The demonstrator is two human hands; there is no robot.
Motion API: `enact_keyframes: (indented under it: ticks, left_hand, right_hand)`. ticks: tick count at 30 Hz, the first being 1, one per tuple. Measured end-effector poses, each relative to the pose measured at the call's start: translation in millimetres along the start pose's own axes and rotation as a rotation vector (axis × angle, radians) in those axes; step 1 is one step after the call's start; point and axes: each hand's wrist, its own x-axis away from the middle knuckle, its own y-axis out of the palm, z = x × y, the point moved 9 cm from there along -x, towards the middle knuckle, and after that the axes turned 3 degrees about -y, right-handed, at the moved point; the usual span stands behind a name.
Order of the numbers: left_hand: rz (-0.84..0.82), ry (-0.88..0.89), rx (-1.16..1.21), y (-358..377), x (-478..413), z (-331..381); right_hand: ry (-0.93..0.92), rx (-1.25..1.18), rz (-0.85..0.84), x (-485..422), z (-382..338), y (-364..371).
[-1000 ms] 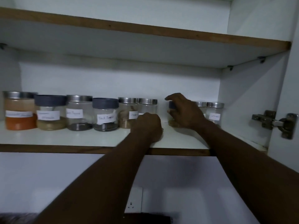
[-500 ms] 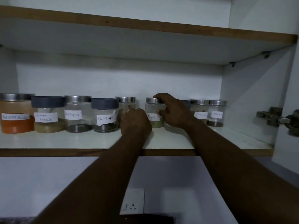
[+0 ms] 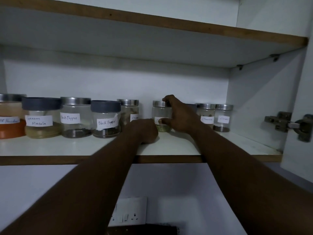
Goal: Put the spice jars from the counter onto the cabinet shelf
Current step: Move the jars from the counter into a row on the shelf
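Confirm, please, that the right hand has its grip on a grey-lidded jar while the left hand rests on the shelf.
No, head view: the right hand has its grip on a steel-lidded jar; the left hand rests on the shelf.

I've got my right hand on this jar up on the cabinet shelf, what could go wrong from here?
1. The right hand grips the greenish-spice jar in a tight spot. The left hand rests right beside it, so shifting the jar leftward may knock those knuckles or the silver-lidded jar beyond.
2. A dark-lidded jar is mostly hidden behind the right hand. Drawing the hand back carelessly could bump it into the Cinnamon jar.
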Motion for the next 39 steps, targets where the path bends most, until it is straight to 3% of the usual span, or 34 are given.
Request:
enact_keyframes:
  ticks: [17,33,39]
  left_hand:
    - [-0.021,0.058,0.016,4.8,-3.7,3.6]
    - [0.025,0.031,0.015,3.0,-6.4,0.0]
    - [0.141,0.016,0.015,-7.4,7.1,-2.8]
  right_hand:
    - [0.033,0.33,-0.052,1.2,-5.3,0.5]
    - [0.012,0.351,-0.052,2.2,-2.3,2.8]
    - [0.026,0.282,-0.085,1.8,0.9,3.6]
